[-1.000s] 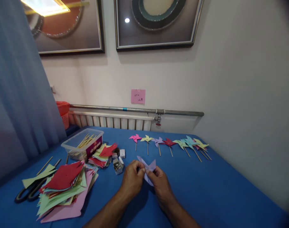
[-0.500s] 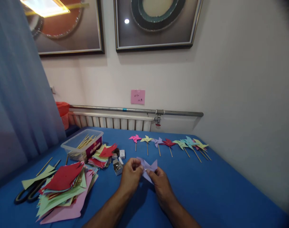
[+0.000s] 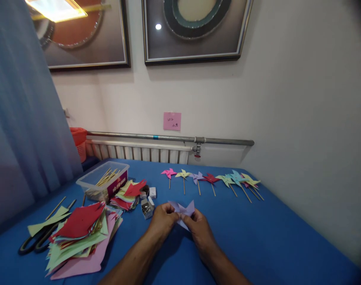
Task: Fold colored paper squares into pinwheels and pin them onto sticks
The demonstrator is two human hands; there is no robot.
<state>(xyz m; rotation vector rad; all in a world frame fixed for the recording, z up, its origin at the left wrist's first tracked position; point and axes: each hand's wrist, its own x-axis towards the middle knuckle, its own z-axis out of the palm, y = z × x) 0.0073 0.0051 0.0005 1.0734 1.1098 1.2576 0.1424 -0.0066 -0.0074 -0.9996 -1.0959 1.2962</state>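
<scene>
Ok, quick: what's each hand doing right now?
Left hand: closed, pinching the purple paper.
Right hand: closed, pinching the same paper.

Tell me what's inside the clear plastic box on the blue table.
The clear plastic box holds a bundle of thin wooden sticks lying slanted. Its red label hides whatever lies low behind it.

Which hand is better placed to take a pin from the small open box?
Probably the left hand: it is closer to the open box. Both hands pinch the purple paper, and the right hand is farther away.
</scene>
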